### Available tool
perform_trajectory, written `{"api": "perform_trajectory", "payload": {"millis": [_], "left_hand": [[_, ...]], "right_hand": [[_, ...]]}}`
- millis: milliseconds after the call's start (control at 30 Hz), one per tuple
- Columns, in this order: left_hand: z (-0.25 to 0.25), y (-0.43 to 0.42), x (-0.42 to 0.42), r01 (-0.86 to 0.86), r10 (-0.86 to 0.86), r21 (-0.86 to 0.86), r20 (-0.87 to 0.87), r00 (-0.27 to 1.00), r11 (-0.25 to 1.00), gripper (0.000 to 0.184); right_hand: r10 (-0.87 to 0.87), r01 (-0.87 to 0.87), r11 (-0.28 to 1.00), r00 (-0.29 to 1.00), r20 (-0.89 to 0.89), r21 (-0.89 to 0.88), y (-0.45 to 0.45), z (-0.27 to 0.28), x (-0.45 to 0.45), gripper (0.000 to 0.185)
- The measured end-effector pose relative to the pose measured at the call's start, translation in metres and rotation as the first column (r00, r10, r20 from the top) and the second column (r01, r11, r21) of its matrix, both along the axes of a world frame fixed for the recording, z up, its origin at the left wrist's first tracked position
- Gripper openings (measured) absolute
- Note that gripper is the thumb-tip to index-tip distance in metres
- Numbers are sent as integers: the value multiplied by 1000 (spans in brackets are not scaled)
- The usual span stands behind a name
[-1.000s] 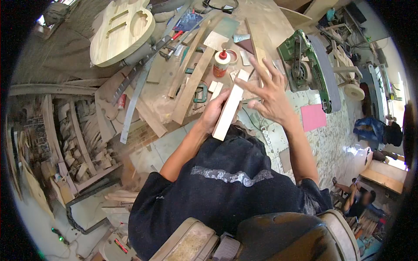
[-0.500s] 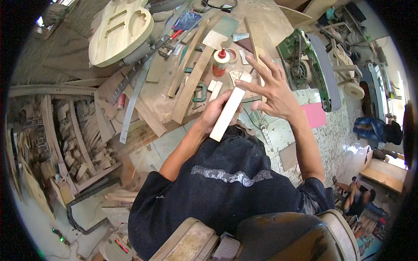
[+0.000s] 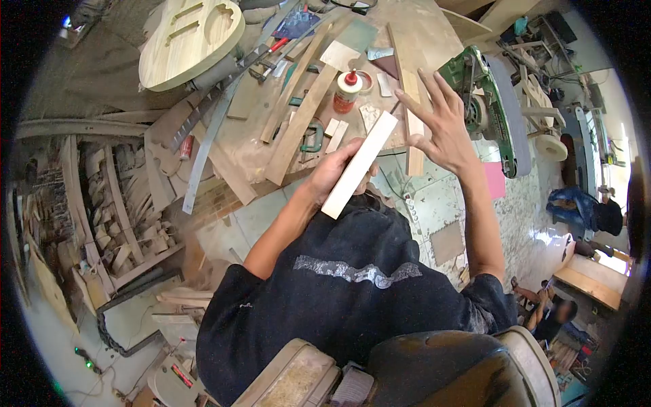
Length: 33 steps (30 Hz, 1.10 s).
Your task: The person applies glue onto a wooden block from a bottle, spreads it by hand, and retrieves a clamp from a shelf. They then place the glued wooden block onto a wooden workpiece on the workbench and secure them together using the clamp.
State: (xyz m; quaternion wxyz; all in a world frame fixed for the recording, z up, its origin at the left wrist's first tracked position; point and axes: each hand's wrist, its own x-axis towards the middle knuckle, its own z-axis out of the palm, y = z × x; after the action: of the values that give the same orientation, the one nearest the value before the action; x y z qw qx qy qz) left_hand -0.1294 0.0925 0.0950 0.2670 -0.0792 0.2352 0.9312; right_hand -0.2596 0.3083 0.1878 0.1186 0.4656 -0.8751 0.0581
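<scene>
My left hand is closed round a pale, straight-edged wooden block, held at a slant in front of my chest. Its fingers are partly hidden behind the wood. Just right of the block's upper end, my right hand is raised with its fingers spread, apart from the wood. A small dark sliver shows by its index fingertip; I cannot make out what it is. Beyond the block, a glue bottle with a red cap stands on the workbench, near small pale wood pieces and a green clamp.
Long wooden strips lie across the bench. A pale guitar body sits at the far left. To the right stands a green belt sander. Wood offcuts fill a rack at left. Another person sits at the lower right.
My right hand has moved up and to the right, away from the block's upper end. The block stays in my left hand, nearly in place. The view has shifted slightly.
</scene>
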Motion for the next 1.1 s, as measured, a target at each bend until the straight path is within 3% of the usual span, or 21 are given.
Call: {"api": "perform_trajectory", "payload": {"millis": [233, 367, 500, 600, 733, 867, 967, 1100], "left_hand": [[-5, 5, -5, -43, 48, -119, 42, 998, 992, 31], [-4, 7, 0, -101, 103, -95, 13, 995, 990, 31], [-10, 4, -8, -52, 49, -96, -34, 998, 994, 35], [-10, 3, -9, -39, 41, -125, 10, 999, 991, 37], [-14, 1, -8, -56, 55, 4, 44, 998, 998, 40], [-12, 2, -7, -88, 87, 19, 22, 996, 996, 41], [7, 1, -9, -112, 123, -124, 87, 989, 986, 42], [10, -2, -9, -128, 130, -77, 19, 991, 989, 43]], "right_hand": [[71, -55, 995, 972, 223, -78, -24, -9, 56, 78], [213, -174, 974, 922, 324, -146, -33, -2, 68, 78], [-21, 66, 983, 968, 248, -173, -17, -11, 41, 72], [55, -24, 994, 957, 286, -110, -14, -22, 47, 70], [250, -198, 964, 903, 350, -178, -17, -15, 64, 69], [226, -189, 970, 932, 284, -154, -16, -7, 59, 67], [144, -135, 989, 968, 204, -58, -10, -14, 52, 66], [-18, 38, 985, 993, 118, -168, -2, -7, 43, 62]]}}
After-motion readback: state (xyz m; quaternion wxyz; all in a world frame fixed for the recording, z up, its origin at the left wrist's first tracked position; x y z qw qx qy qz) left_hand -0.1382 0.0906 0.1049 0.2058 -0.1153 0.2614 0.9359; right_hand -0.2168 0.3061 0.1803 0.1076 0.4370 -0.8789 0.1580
